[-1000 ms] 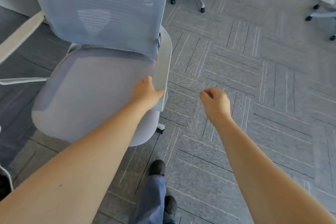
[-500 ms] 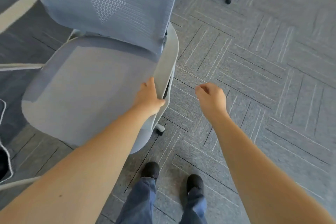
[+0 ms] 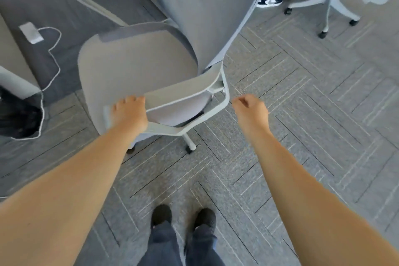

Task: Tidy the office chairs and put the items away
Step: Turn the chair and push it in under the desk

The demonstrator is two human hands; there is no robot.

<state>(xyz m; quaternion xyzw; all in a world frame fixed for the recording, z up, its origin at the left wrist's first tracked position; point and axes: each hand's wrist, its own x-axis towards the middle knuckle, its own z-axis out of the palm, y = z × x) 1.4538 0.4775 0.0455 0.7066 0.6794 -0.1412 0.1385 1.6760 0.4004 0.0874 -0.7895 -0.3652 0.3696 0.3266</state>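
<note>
A grey office chair (image 3: 138, 67) with a mesh back (image 3: 207, 6) stands in front of me, its seat pointing left toward a desk. My left hand (image 3: 128, 113) grips the front end of the chair's near armrest (image 3: 183, 90). My right hand (image 3: 251, 111) hovers loosely closed just right of the armrest's rear post, touching nothing. One chair castor (image 3: 191, 147) shows under the seat.
A desk leg frame (image 3: 97, 4) and a white charger with its cable (image 3: 32, 32) lie at left, a black bag (image 3: 17, 114) at far left. Another chair's base (image 3: 323, 11) and a person's legs and shoes (image 3: 272, 0) are at the back right. My feet (image 3: 183, 218) stand on grey carpet tiles.
The chair has swung round so its seat faces left and the near armrest lies across in front of me. My left hand stayed on the armrest. The view shifted, showing the desk and cable.
</note>
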